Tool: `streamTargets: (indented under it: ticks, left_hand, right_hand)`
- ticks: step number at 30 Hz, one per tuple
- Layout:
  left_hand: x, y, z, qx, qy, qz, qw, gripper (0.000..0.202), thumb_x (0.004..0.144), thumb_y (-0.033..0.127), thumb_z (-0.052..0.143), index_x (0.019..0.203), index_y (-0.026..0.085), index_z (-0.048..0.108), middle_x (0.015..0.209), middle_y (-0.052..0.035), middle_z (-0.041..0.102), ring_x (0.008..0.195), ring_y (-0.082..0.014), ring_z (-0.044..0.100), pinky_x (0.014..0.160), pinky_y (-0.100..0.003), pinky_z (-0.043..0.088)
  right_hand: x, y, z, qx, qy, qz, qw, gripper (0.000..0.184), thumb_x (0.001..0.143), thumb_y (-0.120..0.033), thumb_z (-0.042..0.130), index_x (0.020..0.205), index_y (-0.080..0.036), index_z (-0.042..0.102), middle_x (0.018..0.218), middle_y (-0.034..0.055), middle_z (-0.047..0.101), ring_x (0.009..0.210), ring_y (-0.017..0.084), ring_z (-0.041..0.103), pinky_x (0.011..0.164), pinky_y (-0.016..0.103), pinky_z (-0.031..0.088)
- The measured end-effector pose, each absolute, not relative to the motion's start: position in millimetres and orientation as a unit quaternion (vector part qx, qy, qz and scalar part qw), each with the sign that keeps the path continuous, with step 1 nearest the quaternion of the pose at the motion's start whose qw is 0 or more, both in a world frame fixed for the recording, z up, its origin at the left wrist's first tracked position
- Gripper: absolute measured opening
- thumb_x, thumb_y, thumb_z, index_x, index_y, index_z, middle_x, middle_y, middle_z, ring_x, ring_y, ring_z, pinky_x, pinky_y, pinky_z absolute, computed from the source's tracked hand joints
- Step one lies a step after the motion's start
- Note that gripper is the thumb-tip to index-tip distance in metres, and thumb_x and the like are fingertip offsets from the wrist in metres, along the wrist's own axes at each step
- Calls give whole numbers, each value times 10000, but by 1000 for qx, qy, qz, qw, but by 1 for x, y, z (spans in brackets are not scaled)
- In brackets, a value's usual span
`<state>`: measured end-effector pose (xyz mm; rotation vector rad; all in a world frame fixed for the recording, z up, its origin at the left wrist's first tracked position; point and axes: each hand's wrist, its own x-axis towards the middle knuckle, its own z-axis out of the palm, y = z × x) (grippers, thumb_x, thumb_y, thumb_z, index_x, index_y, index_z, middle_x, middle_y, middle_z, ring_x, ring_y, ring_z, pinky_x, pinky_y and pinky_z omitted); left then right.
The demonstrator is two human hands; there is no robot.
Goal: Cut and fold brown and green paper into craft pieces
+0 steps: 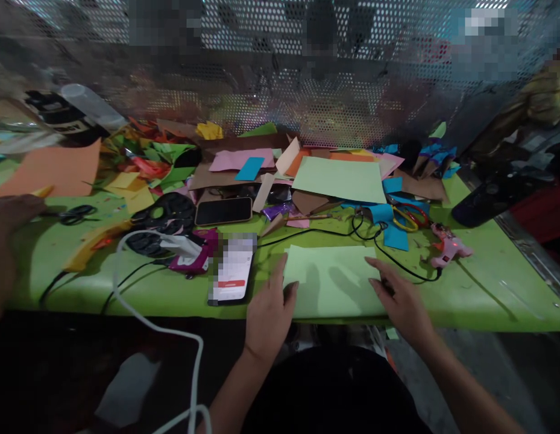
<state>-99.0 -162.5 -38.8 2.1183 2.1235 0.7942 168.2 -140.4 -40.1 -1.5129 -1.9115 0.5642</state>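
Left hand (269,310) and right hand (404,304), both bare; left forearm (234,386) and right forearm (469,389), uncovered as far as visible; black garment (329,395), rounded in outline, its details lost in shadow.

Room is left at the front right corner of the counter (497,295); the back edge is blocked by scraps (336,179).

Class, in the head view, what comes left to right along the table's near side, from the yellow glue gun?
Yellow glue gun, magenta device, smartphone, left hand, pale green paper, right hand, pink corded device.
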Motion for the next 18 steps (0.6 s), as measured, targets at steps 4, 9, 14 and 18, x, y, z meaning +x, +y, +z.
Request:
streamTargets:
  ticks: [4, 9, 14, 18]
  left_hand:
    - [-100, -160, -37, 698, 679, 227, 11, 397, 923, 224, 529, 1320, 211, 520, 1081, -78, 681, 862, -214, 674, 716, -305, 512]
    - [-102, -161, -41, 710, 663, 235, -11, 309, 922, 182, 520, 1219, 190, 604, 932, -54, 656, 795, -188, 635, 722, -297, 484]
    - [-103, -163, -45, 713, 660, 231, -46, 349, 906, 179, 549, 1248, 201, 609, 835, -40, 625, 773, -194, 599, 726, -324, 453]
    - [-102, -164, -44, 708, 664, 237, -37, 340, 905, 174, 542, 1236, 199, 619, 835, -42, 621, 771, -187, 588, 727, -325, 444]
  right_hand:
    - [168, -136, -38, -559, -766, 176, 263, 299, 965, -277, 438, 1184, -240, 638, 1131, 71, 688, 1006, 222, 655, 837, 336, 506]
    - [168, -131, -39, -566, -771, 168, 239, 304, 970, -283, 438, 1196, -223, 631, 1108, 72, 690, 982, 221, 667, 813, 332, 515]
    - [170, -129, -42, -564, -779, 132, 241, 296, 970, -315, 454, 1183, -237, 644, 1044, 63, 699, 917, 219, 673, 774, 333, 509]
    - [172, -128, -45, -559, -785, 121, 238, 290, 970, -323, 458, 1180, -251, 646, 1023, 54, 700, 908, 210, 670, 770, 326, 502]
